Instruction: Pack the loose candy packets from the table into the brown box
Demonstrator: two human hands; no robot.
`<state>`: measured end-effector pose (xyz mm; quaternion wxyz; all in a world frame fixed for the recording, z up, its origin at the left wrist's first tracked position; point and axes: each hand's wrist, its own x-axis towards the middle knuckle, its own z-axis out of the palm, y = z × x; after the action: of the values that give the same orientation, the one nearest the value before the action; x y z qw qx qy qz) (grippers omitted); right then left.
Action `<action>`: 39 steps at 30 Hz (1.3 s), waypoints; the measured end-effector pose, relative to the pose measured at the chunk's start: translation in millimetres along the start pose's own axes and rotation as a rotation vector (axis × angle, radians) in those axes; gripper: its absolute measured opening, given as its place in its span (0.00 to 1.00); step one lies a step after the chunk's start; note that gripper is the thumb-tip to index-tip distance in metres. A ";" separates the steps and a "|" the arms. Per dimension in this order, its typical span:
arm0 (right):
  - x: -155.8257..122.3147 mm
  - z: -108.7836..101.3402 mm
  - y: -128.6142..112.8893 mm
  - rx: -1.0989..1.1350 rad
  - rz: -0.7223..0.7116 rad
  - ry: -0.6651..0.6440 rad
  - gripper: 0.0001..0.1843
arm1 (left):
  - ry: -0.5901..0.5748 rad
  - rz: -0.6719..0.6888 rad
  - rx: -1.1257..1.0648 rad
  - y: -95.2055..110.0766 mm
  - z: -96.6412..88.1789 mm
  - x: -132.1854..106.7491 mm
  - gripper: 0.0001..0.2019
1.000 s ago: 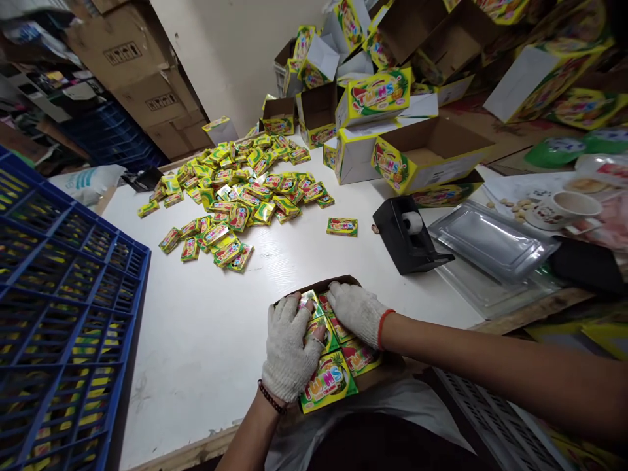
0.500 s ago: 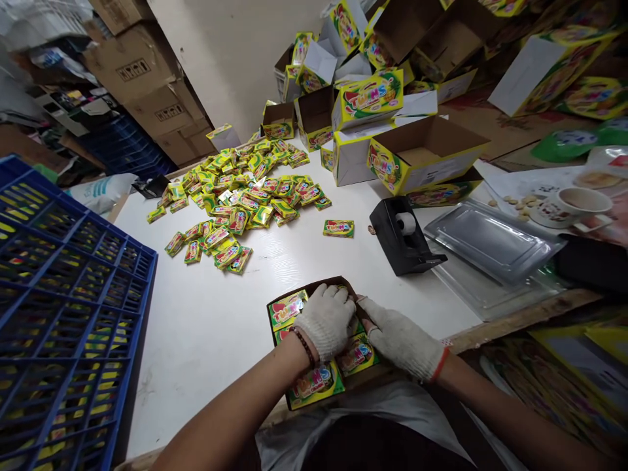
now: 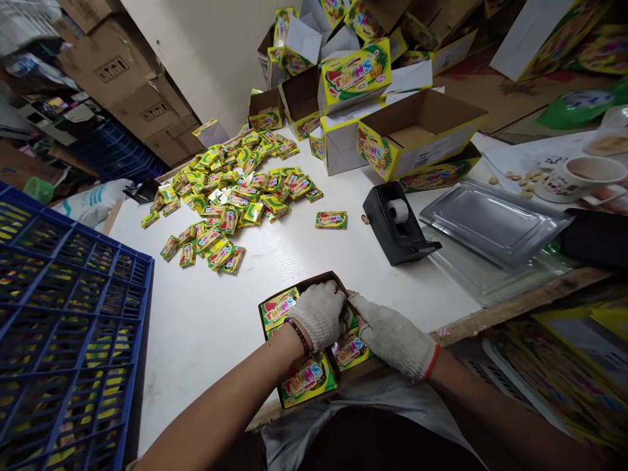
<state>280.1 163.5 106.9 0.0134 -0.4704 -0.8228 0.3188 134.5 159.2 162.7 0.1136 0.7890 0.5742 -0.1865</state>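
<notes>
Both my hands wear white knit gloves and rest on a small open cardboard box at the table's near edge. The box holds yellow-green "Twins" packets laid flat. My left hand lies curled over the packets in the middle of the box. My right hand presses on the box's right side, its fingers touching the left hand. What the fingers hold, if anything, is hidden. A large heap of loose packets lies on the white table farther back.
A blue plastic crate stands at the left. A black tape dispenser and clear plastic trays sit to the right. One lone packet lies mid-table. Open printed cartons pile up at the back, a mug at far right.
My left hand moved from the box's left side to its middle, uncovering the left packets. My right hand drew back to the box's right side. The view shifted slightly.
</notes>
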 end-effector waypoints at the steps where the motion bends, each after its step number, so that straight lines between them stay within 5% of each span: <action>1: 0.2 0.6 0.1 -0.002 0.002 0.001 0.35 | -0.007 0.003 0.002 -0.9 2.0 2.5 0.22; 6: 1.6 6.8 3.5 0.009 -0.015 0.036 0.33 | -0.089 -0.024 0.008 -4.3 6.7 13.1 0.25; 18: 1.2 16.4 8.6 0.111 -0.030 0.087 0.29 | -0.293 -0.001 0.108 18.0 1.7 -3.4 0.19; 21: 1.2 -5.0 12.6 0.253 -0.128 0.091 0.26 | -0.190 0.032 0.115 16.6 -7.6 -16.0 0.16; 25: 6.8 -47.1 0.6 0.264 -0.211 0.267 0.22 | 0.152 -0.087 0.035 1.4 -23.2 -52.1 0.15; 27: 14.1 -55.0 -17.4 0.158 -0.343 0.131 0.23 | 0.306 -0.228 -0.016 -8.1 -17.5 -69.2 0.16; 30: 28.0 -35.9 -48.2 -0.147 -0.443 -0.111 0.24 | 0.443 -0.347 -0.047 -13.6 14.9 -84.4 0.27; 35: 41.6 13.2 -66.0 -0.499 -0.352 -0.158 0.43 | 0.458 -0.292 -0.104 -5.2 71.8 -89.1 0.38; 39: 38.2 -0.9 -62.6 -0.359 -0.361 -0.233 0.27 | 0.477 -0.306 -0.095 -3.0 77.7 -93.0 0.34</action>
<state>211.2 171.7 130.6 -0.1082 -0.2712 -0.9325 0.2125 93.7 49.3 132.1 -0.0171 0.7084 0.7054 0.0166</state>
